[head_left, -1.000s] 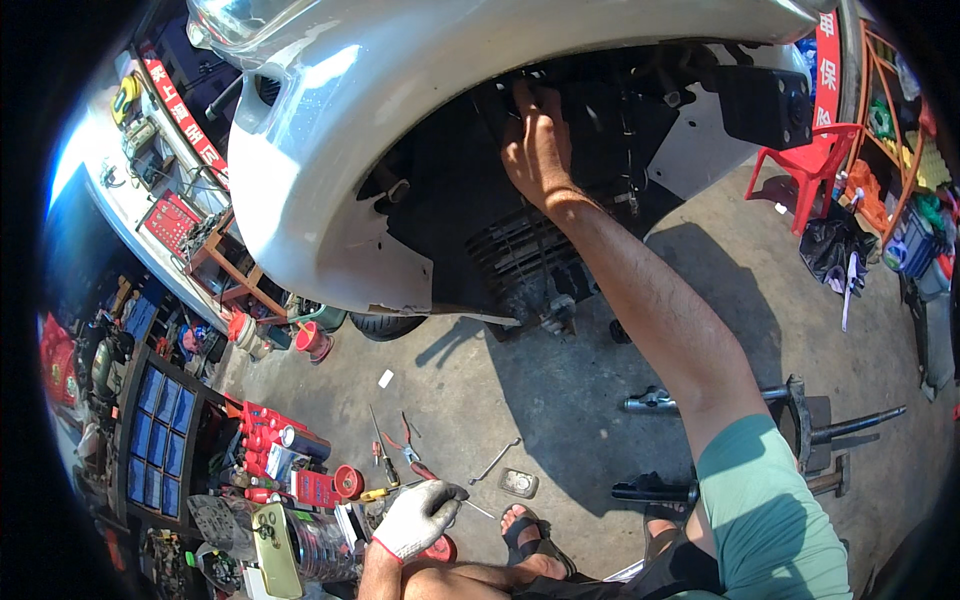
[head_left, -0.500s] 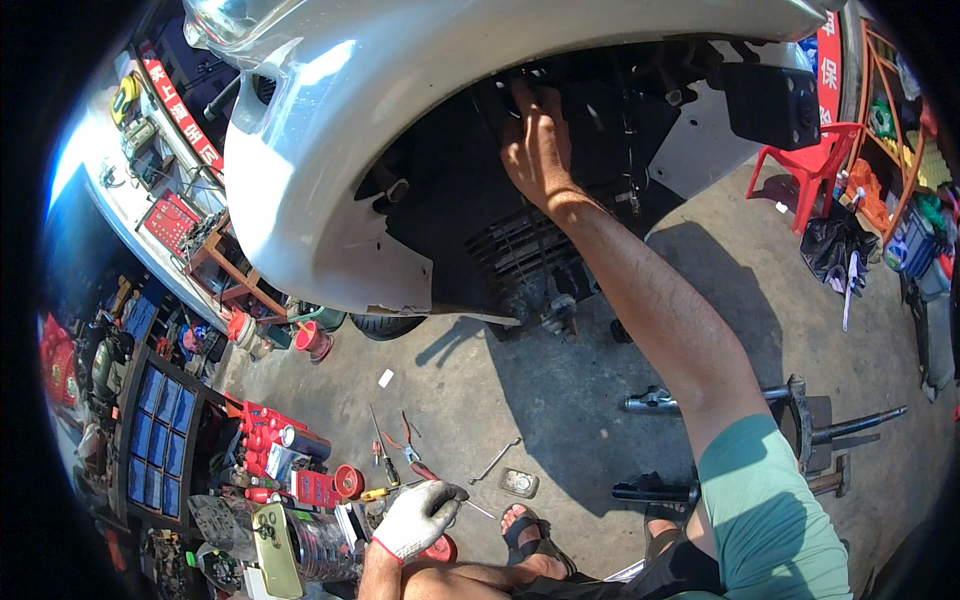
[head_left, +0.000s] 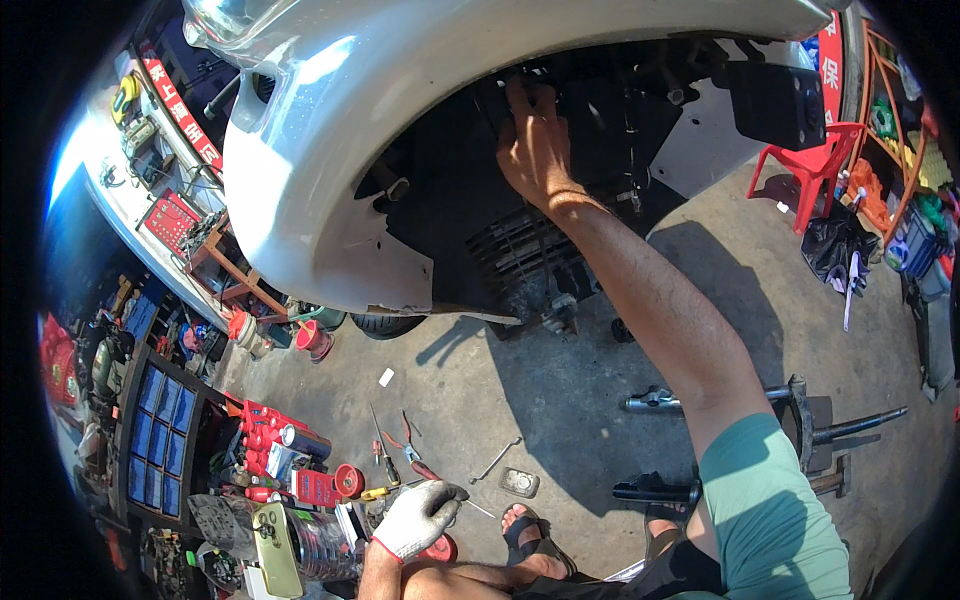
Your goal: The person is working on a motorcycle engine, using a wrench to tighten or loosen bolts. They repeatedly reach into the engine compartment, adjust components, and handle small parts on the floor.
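Head view: a glossy silver-white curved body panel (head_left: 330, 140) arches lower-left to upper-right over the bare right hand (head_left: 535, 150), the nearer of 2 — fingertips shadowed, grip untellable — while the white-gloved left hand (head_left: 420, 515) curls well below, its hold unclear.

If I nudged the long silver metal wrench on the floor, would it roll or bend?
The wrench would probably slide more than roll, since its ends look wider than its shaft. Its solid-looking metal suggests it's stiff.
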`<state>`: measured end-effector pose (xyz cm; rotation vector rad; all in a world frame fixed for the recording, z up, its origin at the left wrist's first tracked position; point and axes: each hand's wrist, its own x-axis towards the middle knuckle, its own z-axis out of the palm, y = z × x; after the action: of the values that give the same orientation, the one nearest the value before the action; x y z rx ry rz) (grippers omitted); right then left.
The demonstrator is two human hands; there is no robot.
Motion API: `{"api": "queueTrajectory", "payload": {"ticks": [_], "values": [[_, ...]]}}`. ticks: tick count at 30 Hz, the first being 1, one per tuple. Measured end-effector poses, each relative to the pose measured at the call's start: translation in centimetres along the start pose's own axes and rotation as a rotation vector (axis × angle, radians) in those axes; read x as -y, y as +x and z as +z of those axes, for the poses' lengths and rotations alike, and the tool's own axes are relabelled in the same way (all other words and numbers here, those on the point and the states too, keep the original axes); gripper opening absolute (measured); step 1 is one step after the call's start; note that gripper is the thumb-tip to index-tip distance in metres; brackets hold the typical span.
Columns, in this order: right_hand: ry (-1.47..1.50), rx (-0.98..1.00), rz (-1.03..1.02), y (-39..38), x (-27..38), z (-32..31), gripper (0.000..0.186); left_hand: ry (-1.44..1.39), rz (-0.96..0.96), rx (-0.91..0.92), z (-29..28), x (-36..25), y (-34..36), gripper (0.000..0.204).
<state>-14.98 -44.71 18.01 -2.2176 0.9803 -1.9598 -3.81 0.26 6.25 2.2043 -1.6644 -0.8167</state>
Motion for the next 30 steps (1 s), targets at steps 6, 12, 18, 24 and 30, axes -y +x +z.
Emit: {"api": "queueTrajectory", "payload": {"ticks": [6, 12, 18, 24, 30], "values": [[-0.119, -0.088, -0.067, 0.1, -0.3, 0.2, 0.062, -0.026, -0.026, 0.009, 0.0, -0.2, 0.1, 0.025], [-0.084, 0.037, -0.033, 0.6, 0.4, -0.7, 0.068, -0.017, -0.042, 0.007, 0.0, -0.3, 0.0, 0.025], [-0.069, -0.069, -0.096, 0.3, 0.1, -0.2, 0.067, -0.018, -0.015, -0.005, 0.0, -0.3, 0.1, 0.025], [0.029, -0.103, -0.078, -0.6, -0.5, 0.4, 0.062, -0.050, -0.050, -0.010, 0.2, -0.2, 0.1, 0.025], [0.016, -0.086, -0.020, -1.2, -0.6, 0.7, 0.061, -0.026, -0.013, -0.004, 0.2, 0.0, 0.1, 0.025]]}}
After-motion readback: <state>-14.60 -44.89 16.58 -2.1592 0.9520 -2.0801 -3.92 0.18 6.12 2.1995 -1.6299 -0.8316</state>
